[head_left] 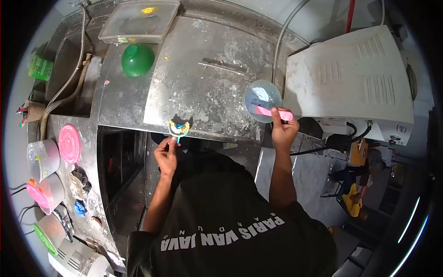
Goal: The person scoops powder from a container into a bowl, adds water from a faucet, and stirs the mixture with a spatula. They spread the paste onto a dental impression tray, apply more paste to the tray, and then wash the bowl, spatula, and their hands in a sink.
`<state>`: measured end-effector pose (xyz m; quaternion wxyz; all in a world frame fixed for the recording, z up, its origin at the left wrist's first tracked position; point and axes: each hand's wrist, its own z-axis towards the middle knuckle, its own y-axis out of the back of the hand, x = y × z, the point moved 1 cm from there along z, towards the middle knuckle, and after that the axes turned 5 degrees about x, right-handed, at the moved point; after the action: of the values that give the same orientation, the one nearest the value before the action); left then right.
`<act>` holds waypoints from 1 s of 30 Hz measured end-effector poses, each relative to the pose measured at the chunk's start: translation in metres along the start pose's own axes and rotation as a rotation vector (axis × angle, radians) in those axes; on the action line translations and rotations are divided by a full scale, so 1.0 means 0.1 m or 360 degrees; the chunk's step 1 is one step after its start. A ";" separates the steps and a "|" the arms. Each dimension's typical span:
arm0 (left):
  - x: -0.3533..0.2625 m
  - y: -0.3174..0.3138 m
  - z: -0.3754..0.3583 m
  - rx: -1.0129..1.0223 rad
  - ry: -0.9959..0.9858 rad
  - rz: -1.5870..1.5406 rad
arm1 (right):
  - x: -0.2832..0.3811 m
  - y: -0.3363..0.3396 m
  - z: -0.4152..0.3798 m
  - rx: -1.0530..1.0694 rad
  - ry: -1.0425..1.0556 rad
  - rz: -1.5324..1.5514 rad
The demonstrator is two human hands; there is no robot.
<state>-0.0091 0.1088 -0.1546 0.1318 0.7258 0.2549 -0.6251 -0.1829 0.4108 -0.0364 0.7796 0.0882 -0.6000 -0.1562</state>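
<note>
Pink plastic is showing in the right hand (284, 133), whose thumb and fingers are clamping a spatula (285, 115), its tip reaching into a translucent bowl (252, 88) on the stained counter (184, 97). Near the front edge, the left hand (167, 156) is pinching a small yellow-and-blue tray (179, 129) from below. A white machine (346, 78) is standing just beyond the bowl (crowding its right side), a narrow metal strip (221, 68) is lying farther back, and a green bowl (137, 60) is resting near a clear bin (138, 21).
</note>
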 end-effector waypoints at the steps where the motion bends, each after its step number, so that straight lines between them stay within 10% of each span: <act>1: 0.01 0.00 0.01 -0.0012 0.0009 -0.0034 | -0.04 0.01 0.00 -0.0075 -0.0105 0.0092; 15: 0.06 -0.04 0.02 0.0045 0.0182 -0.0072 | -0.02 0.20 0.02 -0.0237 -0.0797 0.1249; 26: 0.00 -0.04 0.04 0.0042 0.0178 0.0002 | 0.73 -0.88 -0.66 0.0449 -0.0206 0.0463; 30: -0.08 -0.04 0.04 0.0032 0.0188 0.0008 | 0.78 -1.23 -0.74 0.0717 0.0589 0.0116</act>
<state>-0.0153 0.1087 -0.1467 0.1108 0.7633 0.2544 -0.5834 -0.1106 0.2645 -0.0247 0.8417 0.2645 -0.4699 0.0276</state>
